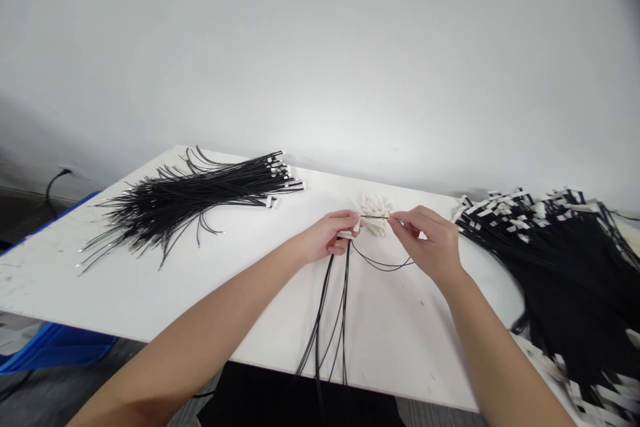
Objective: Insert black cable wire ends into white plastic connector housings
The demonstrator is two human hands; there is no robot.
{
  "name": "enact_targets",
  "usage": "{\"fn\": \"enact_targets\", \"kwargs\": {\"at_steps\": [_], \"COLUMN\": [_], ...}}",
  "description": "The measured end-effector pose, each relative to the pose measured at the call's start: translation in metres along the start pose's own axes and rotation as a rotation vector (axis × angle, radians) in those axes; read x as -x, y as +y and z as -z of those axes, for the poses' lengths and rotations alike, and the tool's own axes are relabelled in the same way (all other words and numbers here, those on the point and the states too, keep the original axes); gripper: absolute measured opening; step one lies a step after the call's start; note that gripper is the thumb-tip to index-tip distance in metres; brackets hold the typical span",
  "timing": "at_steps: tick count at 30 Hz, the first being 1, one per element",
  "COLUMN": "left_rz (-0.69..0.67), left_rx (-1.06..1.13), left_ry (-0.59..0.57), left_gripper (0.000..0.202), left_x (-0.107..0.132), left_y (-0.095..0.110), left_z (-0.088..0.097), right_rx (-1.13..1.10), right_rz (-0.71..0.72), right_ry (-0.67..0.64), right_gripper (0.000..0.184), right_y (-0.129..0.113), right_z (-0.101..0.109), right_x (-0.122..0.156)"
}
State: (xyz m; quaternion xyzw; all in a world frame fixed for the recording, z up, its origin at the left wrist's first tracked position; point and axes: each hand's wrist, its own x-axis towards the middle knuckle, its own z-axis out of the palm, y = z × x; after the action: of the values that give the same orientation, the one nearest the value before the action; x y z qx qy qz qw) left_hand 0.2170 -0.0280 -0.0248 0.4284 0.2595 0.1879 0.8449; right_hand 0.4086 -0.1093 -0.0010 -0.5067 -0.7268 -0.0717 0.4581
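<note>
My left hand (327, 235) is closed around several thin black cables (345, 293), whose lengths hang down over the table's front edge. A small white piece (346, 235) shows between its fingers. My right hand (431, 240) pinches a thin black wire (374, 217), pulled straight across to my left fingertips. Below, a loose loop of black wire (383, 267) curves between the two hands. Just behind them lies a heap of small whitish pieces (376, 205), partly hidden by the hands. The wire's end inside my right fingers cannot be made out.
On the white table (240, 293), a bundle of black cables (200, 193) with white ends lies at the left. A larger pile of black cables (570, 273) with white tags covers the right side. A pale wall (320, 67) stands behind; a blue bin (60, 347) sits below left.
</note>
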Motion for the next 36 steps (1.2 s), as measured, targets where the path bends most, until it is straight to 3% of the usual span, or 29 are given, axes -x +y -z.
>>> {"fn": "enact_targets", "kwargs": {"at_steps": [11, 18, 31, 36], "left_rz": [-0.008, -0.01, -0.007, -0.003], "left_rx": [-0.011, -0.014, -0.053, -0.079], "left_ry": [-0.033, -0.035, -0.086, -0.095], "left_gripper": [0.029, 0.029, 0.027, 0.025], "left_x": [0.001, 0.002, 0.004, 0.004], "left_y": [0.0, 0.0, 0.0, 0.0], "left_z": [-0.001, -0.001, -0.004, -0.003], "right_rx": [-0.031, -0.024, -0.019, -0.038], "right_rz": [-0.047, -0.007, 0.102, 0.083], "right_ry": [-0.042, 0.012, -0.067, -0.094], "right_gripper": [0.005, 0.006, 0.009, 0.008], "right_y": [-0.002, -0.005, 0.002, 0.001], "right_z": [-0.002, -0.007, -0.012, -0.012], "right_x": [-0.001, -0.001, 0.006, 0.007]}}
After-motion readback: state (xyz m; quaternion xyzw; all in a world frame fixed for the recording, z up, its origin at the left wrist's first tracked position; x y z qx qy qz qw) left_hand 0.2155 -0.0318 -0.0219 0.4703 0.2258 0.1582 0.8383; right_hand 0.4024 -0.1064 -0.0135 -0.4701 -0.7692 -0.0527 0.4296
